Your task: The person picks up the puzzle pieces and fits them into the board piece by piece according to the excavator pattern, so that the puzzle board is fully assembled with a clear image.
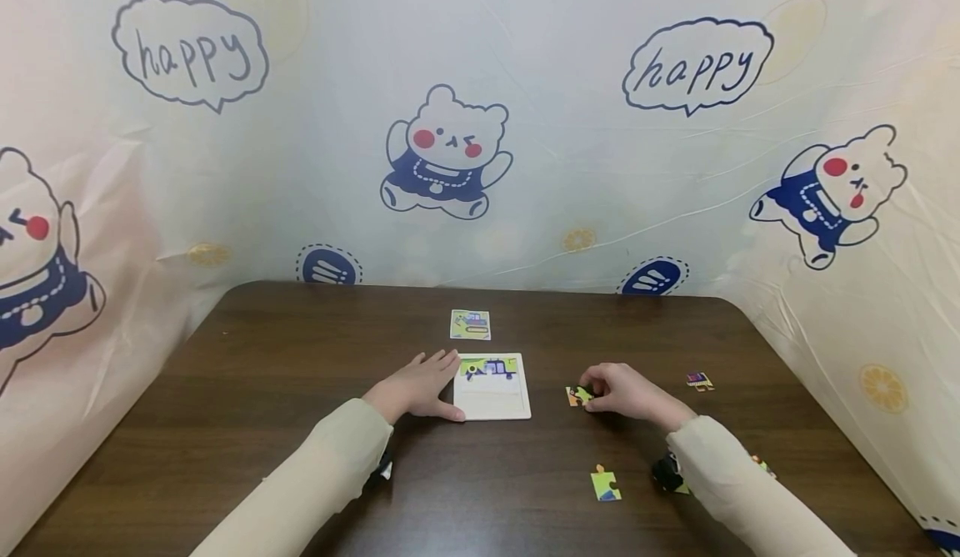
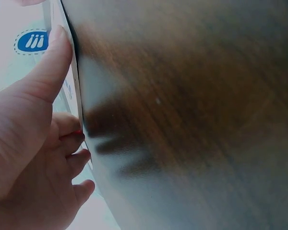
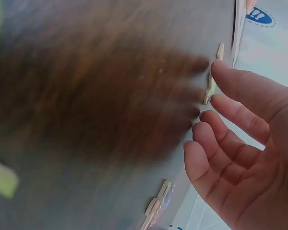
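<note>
1. The right grip [image 1: 626,390] is pinching a puzzle piece [image 1: 574,397], right of the white tray [image 1: 491,407].
2. It is looking light and stiff, its edges probably suiting fingertips.
3. The left grip [image 1: 424,387] is resting, fingers extended, against the tray's left side.

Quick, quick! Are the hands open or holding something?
Left hand: open, touching the white tray.
Right hand: closed, pinching a puzzle piece.
</note>
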Tool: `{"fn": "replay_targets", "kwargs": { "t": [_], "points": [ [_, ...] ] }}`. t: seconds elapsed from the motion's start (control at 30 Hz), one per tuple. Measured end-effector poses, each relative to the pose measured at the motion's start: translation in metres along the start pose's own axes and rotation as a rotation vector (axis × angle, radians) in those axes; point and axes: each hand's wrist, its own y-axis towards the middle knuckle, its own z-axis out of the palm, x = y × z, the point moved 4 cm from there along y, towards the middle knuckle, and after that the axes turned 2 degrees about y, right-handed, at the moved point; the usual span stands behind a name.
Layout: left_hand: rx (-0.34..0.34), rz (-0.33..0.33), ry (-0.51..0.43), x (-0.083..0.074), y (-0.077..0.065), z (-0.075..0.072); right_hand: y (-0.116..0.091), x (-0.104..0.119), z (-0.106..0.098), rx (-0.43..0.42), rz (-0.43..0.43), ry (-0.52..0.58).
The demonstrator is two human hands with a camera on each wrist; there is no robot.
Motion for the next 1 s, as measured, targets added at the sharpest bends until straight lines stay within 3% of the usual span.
{"fn": "replay_targets", "kwargs": {
  "t": [1.0],
  "points": [
    [-0.003, 0.004, 0.0, -0.002, -0.002, -0.002, 0.004, 0.006, -0.003, -0.01, -0.003, 0.013]
  ]
}}
